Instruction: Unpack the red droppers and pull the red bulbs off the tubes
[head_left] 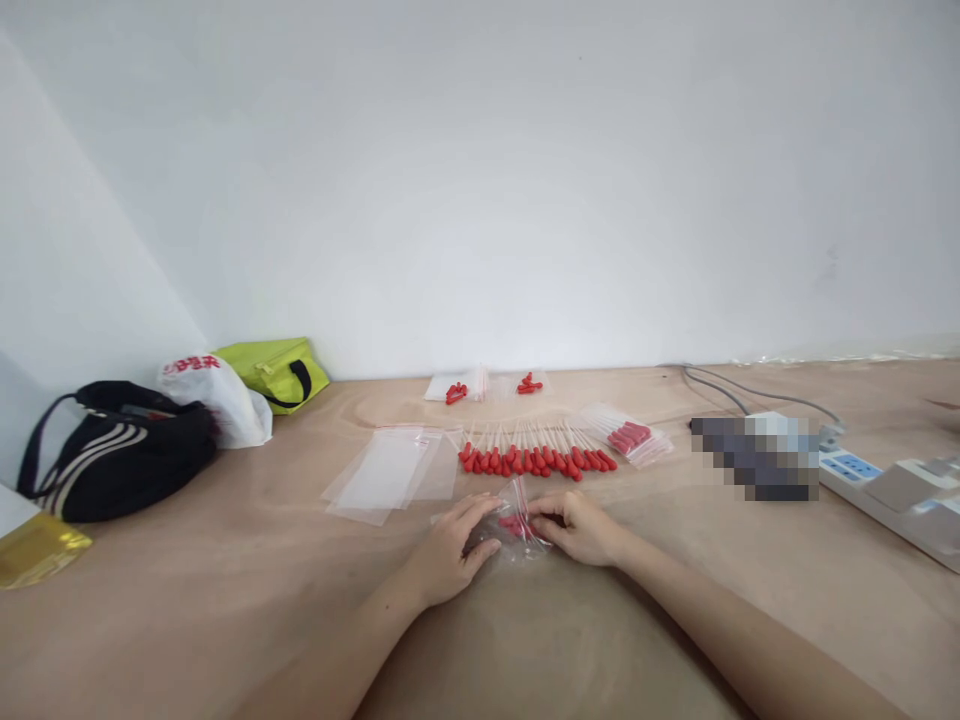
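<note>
In the head view, a small clear zip bag [517, 545] with red pieces [514, 525] in it lies between my hands. My left hand [450, 550] rests at its left side, fingers stretched over the plastic and thumb apart from them. From the right, my right hand [577, 525] pinches the bag near the red pieces, its fingertips partly hidden. Just beyond, a row of thin pale sticks with red bulb-shaped tips [536, 460] lies side by side, tips towards me. Flat clear zip bags [382, 475] are fanned out left of the row.
Filled zip bags [630, 437] lie right of the row; two more groups of red pieces on plastic [456, 393] lie by the wall. A black bag [127, 450], white plastic bag [217, 400] and lime-green bag [277, 375] stand left. A power strip [851, 467] and cable lie right.
</note>
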